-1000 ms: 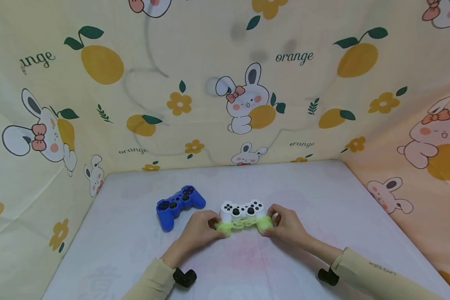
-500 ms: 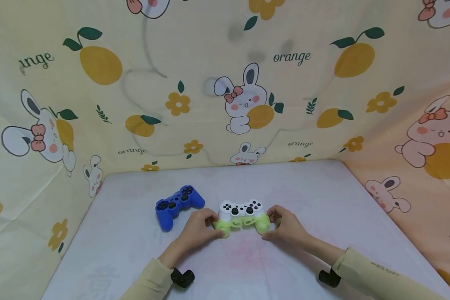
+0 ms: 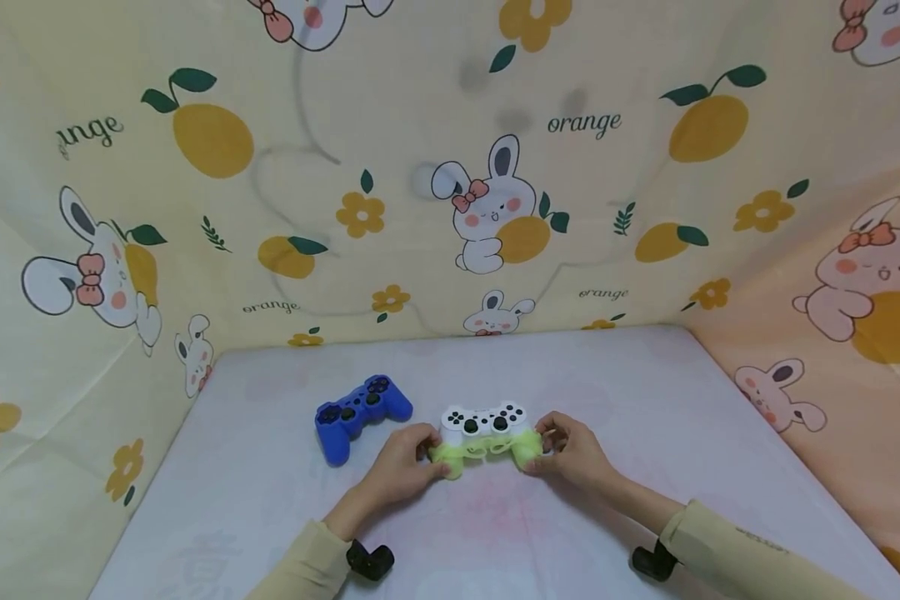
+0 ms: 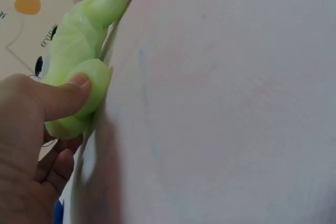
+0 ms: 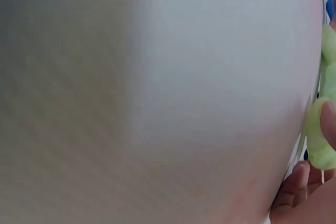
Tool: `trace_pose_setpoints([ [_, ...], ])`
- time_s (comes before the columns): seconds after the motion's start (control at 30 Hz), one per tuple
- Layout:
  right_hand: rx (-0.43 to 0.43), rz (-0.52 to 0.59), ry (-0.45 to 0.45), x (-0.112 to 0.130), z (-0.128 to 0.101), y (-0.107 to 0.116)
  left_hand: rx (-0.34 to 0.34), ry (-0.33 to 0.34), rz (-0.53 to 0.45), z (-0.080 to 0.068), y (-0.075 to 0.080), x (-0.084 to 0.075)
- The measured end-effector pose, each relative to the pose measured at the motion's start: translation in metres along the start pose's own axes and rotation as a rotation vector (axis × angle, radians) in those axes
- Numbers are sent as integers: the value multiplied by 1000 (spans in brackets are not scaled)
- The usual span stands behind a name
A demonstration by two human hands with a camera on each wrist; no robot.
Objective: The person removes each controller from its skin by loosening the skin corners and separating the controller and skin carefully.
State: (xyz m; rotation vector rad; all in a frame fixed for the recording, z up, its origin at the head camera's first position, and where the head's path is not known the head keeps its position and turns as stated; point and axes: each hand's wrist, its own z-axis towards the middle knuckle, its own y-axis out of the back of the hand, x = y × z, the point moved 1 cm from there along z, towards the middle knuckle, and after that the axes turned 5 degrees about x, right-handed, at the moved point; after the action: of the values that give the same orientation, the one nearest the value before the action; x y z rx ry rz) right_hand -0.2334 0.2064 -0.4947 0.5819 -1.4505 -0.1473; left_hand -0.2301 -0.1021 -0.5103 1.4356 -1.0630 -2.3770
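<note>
A white game controller lies on the table with a light green, soft-looking cover over its two handles. The upper face with its black sticks and buttons is bare. My left hand pinches the left handle through the cover. In the left wrist view, the thumb presses on the green cover, with the other fingers beneath. At the opposite handle, my right hand grips the cover between thumb and fingers. The right wrist view catches only part of the cover at its edge.
A blue game controller lies angled to the left, behind my left hand. White cloth covers the table. Patterned curtains with rabbits and oranges enclose the back and sides.
Both hands keep their hold on the covered handles and stay almost in place. The head view has tilted slightly. The blue controller has not moved on the table.
</note>
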Motion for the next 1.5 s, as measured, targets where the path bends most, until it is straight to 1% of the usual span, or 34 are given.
trace_pose_setpoints([
  [0.1,43,38,-8,-2,1,2,13,18,-38,-1,-2,2],
  [0.23,90,59,-8,-4,3,5,15,27,-70,-3,-4,2],
  [0.37,110,54,10,-6,5,9,5,14,-93,-2,-4,1],
  [0.5,121,54,18,-6,6,10,2,20,-116,-1,-4,2],
  [0.73,166,44,23,-3,6,13,20,43,-92,0,-2,-1],
  [0.9,187,60,-21,-8,9,18,48,51,-83,2,-2,-6],
  [1.03,185,68,-63,-12,10,20,62,75,-96,3,-3,-9],
  [1.13,185,70,-68,-12,10,20,47,95,-105,2,-4,-10],
  [1.3,169,85,-63,-12,9,17,-8,107,-92,1,-6,-13],
  [1.5,160,83,-69,-11,6,14,-65,187,-91,1,-7,-17],
])
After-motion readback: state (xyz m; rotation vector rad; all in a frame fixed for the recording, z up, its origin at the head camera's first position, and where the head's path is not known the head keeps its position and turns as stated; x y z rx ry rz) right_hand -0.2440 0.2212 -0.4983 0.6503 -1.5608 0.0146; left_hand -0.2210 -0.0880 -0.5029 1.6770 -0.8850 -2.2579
